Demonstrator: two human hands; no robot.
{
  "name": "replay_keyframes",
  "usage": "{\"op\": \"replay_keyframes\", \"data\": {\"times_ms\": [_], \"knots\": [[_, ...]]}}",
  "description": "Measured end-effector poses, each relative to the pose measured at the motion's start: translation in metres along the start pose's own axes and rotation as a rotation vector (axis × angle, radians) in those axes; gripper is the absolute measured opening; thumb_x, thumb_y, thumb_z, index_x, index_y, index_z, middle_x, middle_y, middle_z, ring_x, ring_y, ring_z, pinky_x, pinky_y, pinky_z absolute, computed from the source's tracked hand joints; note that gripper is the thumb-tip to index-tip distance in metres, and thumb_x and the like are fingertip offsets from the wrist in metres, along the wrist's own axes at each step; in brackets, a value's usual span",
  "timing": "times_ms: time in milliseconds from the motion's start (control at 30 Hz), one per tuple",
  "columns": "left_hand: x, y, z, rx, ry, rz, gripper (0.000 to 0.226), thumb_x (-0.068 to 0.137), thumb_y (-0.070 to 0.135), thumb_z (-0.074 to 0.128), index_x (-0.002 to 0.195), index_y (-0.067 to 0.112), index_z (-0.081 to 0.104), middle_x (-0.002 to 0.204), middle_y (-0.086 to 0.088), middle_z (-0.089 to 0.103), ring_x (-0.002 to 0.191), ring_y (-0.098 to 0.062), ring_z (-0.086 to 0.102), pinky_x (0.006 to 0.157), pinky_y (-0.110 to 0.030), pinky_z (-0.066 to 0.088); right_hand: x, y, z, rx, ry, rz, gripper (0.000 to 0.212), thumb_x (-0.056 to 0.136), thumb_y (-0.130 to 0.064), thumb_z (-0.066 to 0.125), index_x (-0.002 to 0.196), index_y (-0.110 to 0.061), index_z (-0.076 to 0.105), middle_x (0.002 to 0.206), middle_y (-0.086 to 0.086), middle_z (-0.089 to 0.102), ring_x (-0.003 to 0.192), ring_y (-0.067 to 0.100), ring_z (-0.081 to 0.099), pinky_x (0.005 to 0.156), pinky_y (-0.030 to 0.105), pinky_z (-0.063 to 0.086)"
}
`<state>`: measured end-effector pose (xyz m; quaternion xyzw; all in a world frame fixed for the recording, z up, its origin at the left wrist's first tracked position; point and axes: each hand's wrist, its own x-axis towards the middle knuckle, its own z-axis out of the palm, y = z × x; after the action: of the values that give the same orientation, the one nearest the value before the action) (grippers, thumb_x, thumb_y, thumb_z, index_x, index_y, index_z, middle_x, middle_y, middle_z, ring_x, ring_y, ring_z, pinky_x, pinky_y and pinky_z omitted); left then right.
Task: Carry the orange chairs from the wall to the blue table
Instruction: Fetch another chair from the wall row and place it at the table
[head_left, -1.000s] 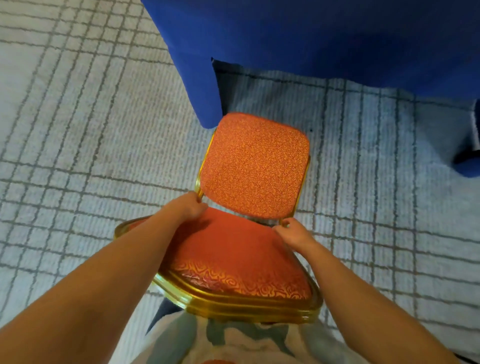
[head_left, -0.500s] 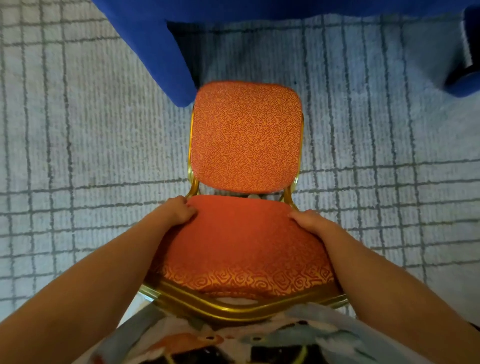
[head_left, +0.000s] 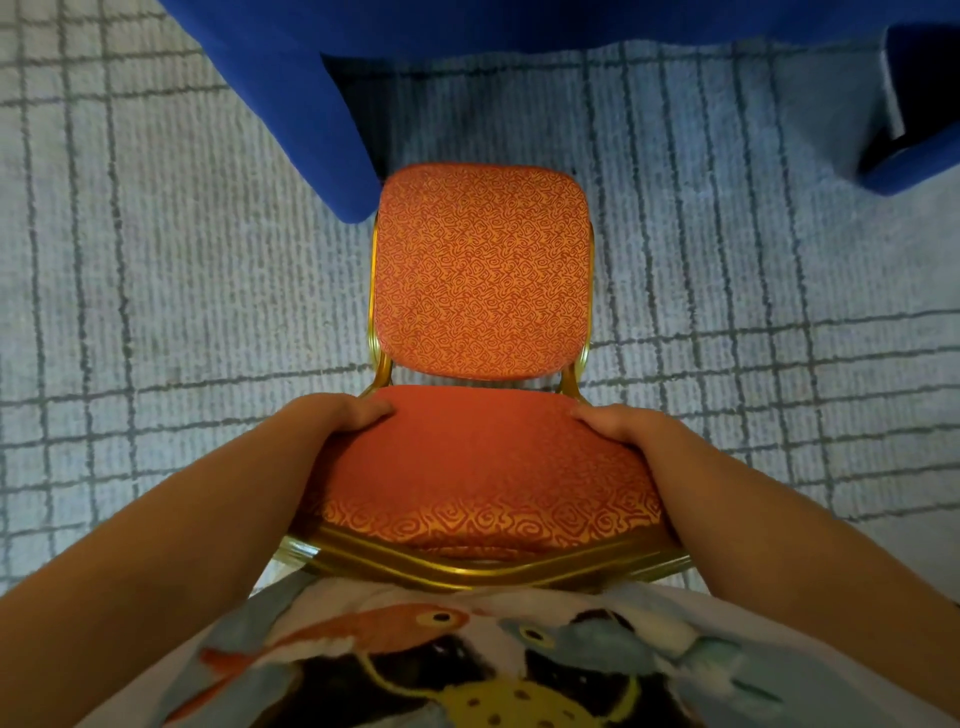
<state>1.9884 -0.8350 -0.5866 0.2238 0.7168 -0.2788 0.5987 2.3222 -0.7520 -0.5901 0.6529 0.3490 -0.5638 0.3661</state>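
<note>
The orange chair (head_left: 480, 280) has swung square to the blue table (head_left: 311, 104) (nearly delivered, I'd say). The left hand (head_left: 345, 415) and right hand (head_left: 618, 423) grip its seat (head_left: 483, 457).

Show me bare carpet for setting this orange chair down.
Bare carpet lies left of the chair, beside the blue table drape, and another patch right of it, up to the far-right blue corner. Crowded where the backrest nears the drape.
</note>
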Motion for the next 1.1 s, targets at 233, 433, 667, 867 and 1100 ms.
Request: {"op": "replay_keyframes", "data": {"times_ms": [233, 433, 667, 867, 1100], "knots": [[-0.015, 0.003, -0.025, -0.051, -0.109, -0.035, 0.082, 0.092, 0.069, 0.025, 0.143, 0.007, 0.040, 0.133, -0.018, 0.054, 0.115, -0.034, 0.056, 0.093, -0.041, 0.043, -0.019, -0.018, -0.008, -0.019, -0.108, 0.003, 0.062, 0.099, -0.059, 0.027, 0.135, -0.015, 0.052, 0.106, 0.012, 0.062, 0.097, 0.029, 0.062, 0.092, 0.040, 0.047], [-0.028, 0.005, -0.064, -0.052, -0.079, -0.042, 0.081, 0.092, 0.068, 0.029, 0.139, 0.004, 0.044, 0.133, -0.017, 0.054, 0.112, -0.032, 0.057, 0.087, -0.038, 0.041, -0.029, -0.040, -0.010, 0.036, -0.072, -0.056, 0.062, 0.100, -0.057, 0.027, 0.140, -0.016, 0.048, 0.126, 0.017, 0.059, 0.113, 0.033, 0.059, 0.102, 0.043, 0.044], [-0.033, 0.028, -0.119, -0.106, -0.081, -0.036, 0.088, 0.087, 0.072, 0.035, 0.138, 0.001, 0.044, 0.134, -0.017, 0.053, 0.119, -0.034, 0.054, 0.094, -0.043, 0.042, -0.031, -0.085, -0.054, 0.014, -0.035, -0.071, 0.066, 0.097, -0.061, 0.030, 0.141, -0.015, 0.047, 0.133, 0.019, 0.056, 0.119, 0.035, 0.056, 0.107, 0.046, 0.040], [-0.018, 0.080, -0.188, -0.155, -0.055, 0.013, 0.090, 0.086, 0.075, 0.034, 0.139, 0.002, 0.044, 0.135, -0.017, 0.053, 0.120, -0.034, 0.053, 0.105, -0.047, 0.038, -0.025, -0.161, -0.138, -0.054, 0.007, -0.098, 0.063, 0.099, -0.059, 0.029, 0.136, -0.014, 0.052, 0.120, 0.015, 0.062, 0.107, 0.032, 0.062, 0.099, 0.042, 0.046], [-0.012, 0.154, -0.293, -0.262, -0.003, 0.041, 0.090, 0.085, 0.075, 0.034, 0.143, 0.006, 0.038, 0.140, -0.015, 0.049, 0.123, -0.034, 0.051, 0.100, -0.045, 0.039, -0.024, -0.275, -0.257, -0.136, 0.103, -0.153, 0.062, 0.100, -0.056, 0.030, 0.138, -0.011, 0.050, 0.123, 0.017, 0.061, 0.104, 0.031, 0.063, 0.096, 0.041, 0.048]]}}
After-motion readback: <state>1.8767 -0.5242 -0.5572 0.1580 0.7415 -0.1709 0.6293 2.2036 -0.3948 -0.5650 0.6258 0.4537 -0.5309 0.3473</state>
